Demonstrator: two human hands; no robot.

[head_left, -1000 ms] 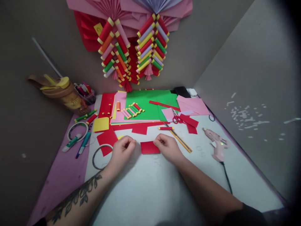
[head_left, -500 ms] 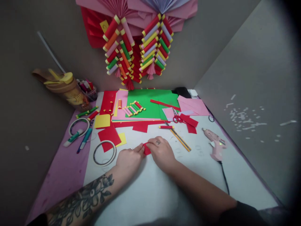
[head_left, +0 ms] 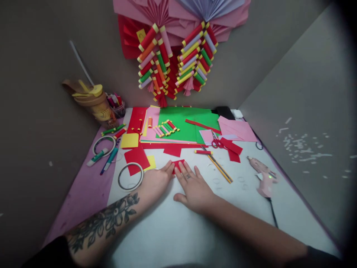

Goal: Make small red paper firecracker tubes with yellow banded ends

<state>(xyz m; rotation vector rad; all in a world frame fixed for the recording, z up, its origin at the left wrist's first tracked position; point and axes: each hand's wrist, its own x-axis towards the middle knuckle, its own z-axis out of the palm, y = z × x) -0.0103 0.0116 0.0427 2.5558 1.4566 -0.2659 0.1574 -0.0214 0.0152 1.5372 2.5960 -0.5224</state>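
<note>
A small piece of red paper [head_left: 179, 162] lies on the white work surface, partly covered by fingers. At its left edge is my left hand [head_left: 159, 180], fingers drawn together and closed on that edge. My right hand [head_left: 193, 188] is open, with its fingers spread flat over the paper and the thumb held out to the side. A ring of tape [head_left: 131, 176] touches the left wrist area. Beyond the hands lie a utility knife [head_left: 219, 166] and a red paper roll with yellow ends [head_left: 203, 152].
Red sheets [head_left: 136, 160] and a yellow pad [head_left: 129, 140] lie left. Behind are green card [head_left: 192, 128] with small rolls [head_left: 166, 128], and red-handled scissors [head_left: 216, 143]. A glue gun [head_left: 263, 175] with a cord lies right. A tumbler [head_left: 96, 106] stands back left. Paper firecracker strings [head_left: 192, 56] hang behind.
My right hand has gone from curled fingers on the red paper to spread flat on it. My left hand stays at its left edge. The whole view has shifted slightly.
</note>
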